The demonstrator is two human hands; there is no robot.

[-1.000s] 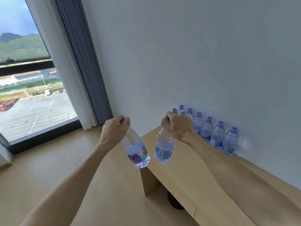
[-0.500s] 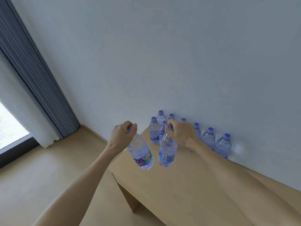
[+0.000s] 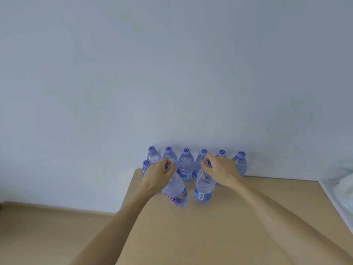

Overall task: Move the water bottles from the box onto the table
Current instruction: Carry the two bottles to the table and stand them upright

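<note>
Over tan table (image 3: pixel 219 236), curled fingers (image 3: pixel 168 165) pinch two clear bottles (image 3: pixel 176 192) — purple-capped — by their necks.

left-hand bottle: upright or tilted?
Tilted. The left hand grips the bottle by its cap; its base swings right of the cap.

Left hand (image 3: pixel 156 176) gripping a bottle (image 3: pixel 176 192) by its cap, right hand (image 3: pixel 219 170) gripping another bottle (image 3: pixel 203 190), row of bottles (image 3: pixel 186 165) along wall, wooden table (image 3: pixel 210 236)

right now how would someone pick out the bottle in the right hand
Find the row of bottles against the wall on the table. In front of it two bottles are gripped by their caps. It is the right hand's bottle, upright, barcode showing.
</note>
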